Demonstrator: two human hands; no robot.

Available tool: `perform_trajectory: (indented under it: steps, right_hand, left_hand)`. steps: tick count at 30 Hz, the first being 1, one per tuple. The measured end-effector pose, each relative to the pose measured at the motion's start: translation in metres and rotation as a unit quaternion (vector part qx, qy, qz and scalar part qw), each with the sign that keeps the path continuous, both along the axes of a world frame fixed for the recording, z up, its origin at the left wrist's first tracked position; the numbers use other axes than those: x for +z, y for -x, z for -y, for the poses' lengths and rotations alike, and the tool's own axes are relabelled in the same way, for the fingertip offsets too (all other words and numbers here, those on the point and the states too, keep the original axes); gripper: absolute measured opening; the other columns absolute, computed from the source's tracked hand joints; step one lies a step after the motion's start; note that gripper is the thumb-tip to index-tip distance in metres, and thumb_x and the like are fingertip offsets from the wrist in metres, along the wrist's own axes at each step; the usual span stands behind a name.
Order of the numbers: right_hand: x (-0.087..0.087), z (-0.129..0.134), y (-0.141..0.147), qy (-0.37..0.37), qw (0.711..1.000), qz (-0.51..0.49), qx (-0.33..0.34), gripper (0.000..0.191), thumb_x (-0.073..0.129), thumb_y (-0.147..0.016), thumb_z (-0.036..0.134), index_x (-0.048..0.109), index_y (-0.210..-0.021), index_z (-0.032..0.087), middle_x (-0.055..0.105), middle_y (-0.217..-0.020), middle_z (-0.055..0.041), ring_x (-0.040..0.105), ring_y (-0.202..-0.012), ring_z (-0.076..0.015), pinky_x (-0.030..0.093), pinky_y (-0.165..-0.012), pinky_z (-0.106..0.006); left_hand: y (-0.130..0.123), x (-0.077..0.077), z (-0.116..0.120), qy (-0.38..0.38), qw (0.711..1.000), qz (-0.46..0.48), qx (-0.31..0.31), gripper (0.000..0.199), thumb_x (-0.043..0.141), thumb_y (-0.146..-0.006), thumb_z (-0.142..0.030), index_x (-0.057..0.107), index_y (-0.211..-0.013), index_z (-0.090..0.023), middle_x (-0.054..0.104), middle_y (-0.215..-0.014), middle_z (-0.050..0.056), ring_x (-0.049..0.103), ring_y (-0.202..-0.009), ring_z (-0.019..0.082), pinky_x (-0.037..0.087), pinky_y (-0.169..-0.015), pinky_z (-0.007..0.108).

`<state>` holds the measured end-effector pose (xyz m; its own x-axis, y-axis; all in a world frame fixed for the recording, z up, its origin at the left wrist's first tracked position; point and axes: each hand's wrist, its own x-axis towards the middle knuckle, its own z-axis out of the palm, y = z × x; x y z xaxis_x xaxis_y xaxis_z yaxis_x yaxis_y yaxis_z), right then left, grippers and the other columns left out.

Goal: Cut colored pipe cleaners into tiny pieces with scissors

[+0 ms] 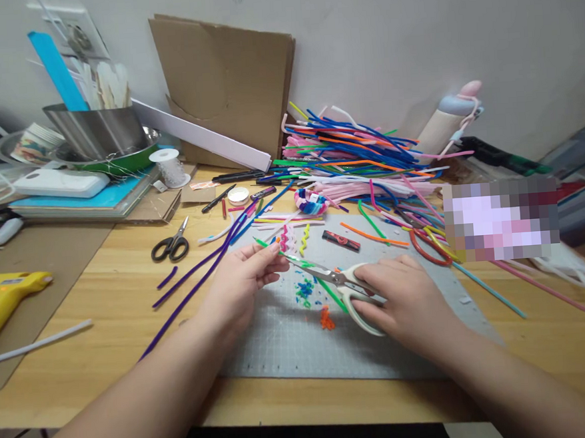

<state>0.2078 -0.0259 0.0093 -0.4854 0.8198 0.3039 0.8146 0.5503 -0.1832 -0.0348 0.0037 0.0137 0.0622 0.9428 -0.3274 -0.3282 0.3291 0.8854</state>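
Note:
My left hand (249, 279) pinches a green pipe cleaner (263, 243) between thumb and fingers. In my right hand (402, 291) are scissors with pale handles (363, 317), my thumb and fingers in the loops. Their blades point left and reach the pipe cleaner beside my left fingertips; whether they are closed on it I cannot tell. Below the blades, blue and green fluff clippings (305, 290) and a small orange fluff heap (327, 318) lie on the grey cutting mat (292, 359). A yellow twisted piece (305, 240) lies behind the blades, close to pink twisted pieces (284, 238).
A pile of coloured pipe cleaners (352, 148) rises at the back. Black scissors (171, 246) and purple pipe cleaners (197, 286) lie left of the mat. At far left is a yellow glue gun (10, 299). Red-handled scissors (429, 248) rest at right, near a blurred patch.

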Motion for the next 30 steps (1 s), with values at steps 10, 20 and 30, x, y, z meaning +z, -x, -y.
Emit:
perform_trajectory:
  steps: [10,20,30]
  right_hand:
    - [-0.0002,0.0008,0.0002,0.004,1.0,0.008,0.004,0.019,0.061,-0.081,0.028,0.048,-0.069,0.02,0.052,-0.062,0.0029,0.045,-0.062,-0.0149,0.024,-0.064,-0.03]
    - [0.003,-0.0064,-0.0066,-0.01,0.999,-0.037,-0.029,0.015,0.058,-0.082,0.033,0.054,-0.076,0.02,0.057,-0.064,0.0011,0.047,-0.06,-0.0158,0.027,-0.062,-0.03]
    - [0.0038,-0.0036,0.0006,0.049,0.998,-0.036,-0.024,0.017,0.058,-0.083,0.033,0.053,-0.073,0.02,0.057,-0.064,0.0016,0.049,-0.061,-0.0158,0.028,-0.062,-0.03]
  left_hand:
    - [-0.001,0.001,0.0001,-0.003,1.0,0.012,-0.004,0.023,0.076,-0.069,-0.033,0.062,-0.068,-0.015,0.071,-0.065,0.002,0.065,-0.064,0.012,0.045,-0.061,0.021]
    - [-0.0054,0.0017,0.0001,-0.04,0.999,0.018,0.003,0.014,0.056,-0.088,-0.027,0.05,-0.08,-0.017,0.075,-0.08,0.01,0.071,-0.066,0.016,0.053,-0.059,0.024]
    - [-0.0031,0.0,-0.0006,-0.053,0.997,0.063,0.0,0.027,0.078,-0.069,-0.015,0.057,-0.085,-0.014,0.075,-0.081,0.008,0.071,-0.075,0.016,0.055,-0.072,0.025]
